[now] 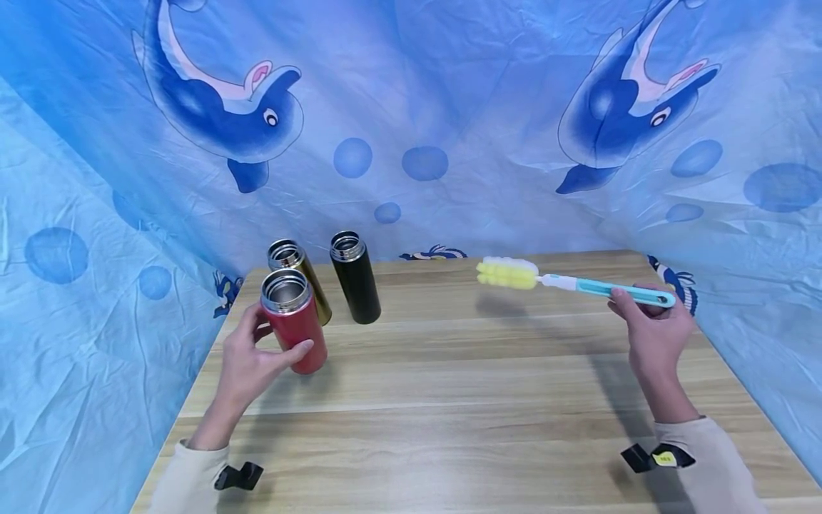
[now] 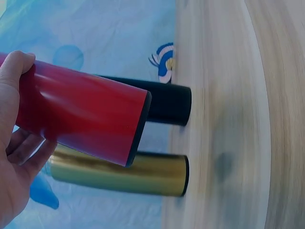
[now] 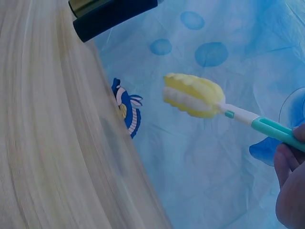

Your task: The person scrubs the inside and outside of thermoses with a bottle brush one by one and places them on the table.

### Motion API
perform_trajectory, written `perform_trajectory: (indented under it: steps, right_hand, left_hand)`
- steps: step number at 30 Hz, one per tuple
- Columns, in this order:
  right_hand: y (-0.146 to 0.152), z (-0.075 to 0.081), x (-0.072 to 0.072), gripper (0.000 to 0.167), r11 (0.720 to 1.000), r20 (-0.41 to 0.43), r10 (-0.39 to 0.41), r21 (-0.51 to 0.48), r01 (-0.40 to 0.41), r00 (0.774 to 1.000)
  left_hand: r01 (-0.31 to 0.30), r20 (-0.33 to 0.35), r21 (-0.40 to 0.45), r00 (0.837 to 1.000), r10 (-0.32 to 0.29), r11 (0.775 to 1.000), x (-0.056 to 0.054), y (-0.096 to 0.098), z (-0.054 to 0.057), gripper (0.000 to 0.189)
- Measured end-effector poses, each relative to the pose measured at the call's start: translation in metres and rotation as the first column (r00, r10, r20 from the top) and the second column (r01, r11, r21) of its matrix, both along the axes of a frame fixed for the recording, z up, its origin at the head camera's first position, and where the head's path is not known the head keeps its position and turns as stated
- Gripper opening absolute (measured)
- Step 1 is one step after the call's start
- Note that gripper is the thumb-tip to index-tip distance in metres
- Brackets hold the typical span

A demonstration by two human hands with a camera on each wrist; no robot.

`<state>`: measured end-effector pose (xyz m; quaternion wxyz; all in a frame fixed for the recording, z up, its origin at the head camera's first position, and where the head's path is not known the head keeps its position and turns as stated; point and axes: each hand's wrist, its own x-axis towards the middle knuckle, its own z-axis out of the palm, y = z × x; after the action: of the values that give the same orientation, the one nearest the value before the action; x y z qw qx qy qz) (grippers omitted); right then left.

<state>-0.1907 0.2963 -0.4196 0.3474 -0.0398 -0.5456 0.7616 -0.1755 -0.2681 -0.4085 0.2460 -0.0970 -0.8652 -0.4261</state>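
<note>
My left hand (image 1: 255, 360) grips a red vacuum flask (image 1: 297, 325) that has no lid, its steel mouth facing up. In the left wrist view the red flask (image 2: 90, 112) is tilted and held above the table. Over the right side of the table, my right hand (image 1: 661, 332) holds a bottle brush (image 1: 594, 287) by its turquoise handle. Its yellow and white sponge head (image 3: 193, 95) points left, in the air. Behind the red flask stand a gold flask (image 1: 319, 289) and a black flask (image 1: 357, 282), both lidless and upright.
The wooden table (image 1: 449, 428) reaches back to a blue curtain (image 1: 462, 107) printed with dolphins and bubbles, which also hangs along the left and right sides. A black band (image 1: 239, 476) is on the left sleeve, and another (image 1: 658, 457) on the right.
</note>
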Motion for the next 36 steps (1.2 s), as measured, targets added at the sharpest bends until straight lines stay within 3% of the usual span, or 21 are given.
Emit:
perform_trajectory:
  steps: [9, 20, 29, 36]
  right_hand:
    - [-0.007, 0.002, -0.004, 0.027, 0.999, -0.064, 0.037, -0.005, -0.038, 0.997]
    - [-0.014, 0.008, -0.009, 0.017, 0.990, -0.135, 0.085, -0.102, -0.099, 0.987]
    - [-0.020, 0.008, -0.010, 0.012, 0.987, -0.184, 0.125, -0.080, -0.142, 0.975]
    - [-0.027, 0.010, -0.010, 0.016, 0.986, -0.187, 0.141, -0.058, -0.154, 0.972]
  left_hand:
    - [0.067, 0.025, -0.027, 0.998, -0.066, 0.997, -0.001, 0.018, 0.003, 0.080]
    - [0.103, 0.056, -0.033, 0.993, -0.101, 0.994, -0.002, 0.034, 0.001, 0.077]
    - [0.137, 0.084, 0.020, 0.987, -0.138, 0.990, -0.001, 0.042, -0.004, 0.077]
    - [0.147, 0.108, -0.003, 0.983, -0.146, 0.989, -0.001, 0.047, -0.007, 0.079]
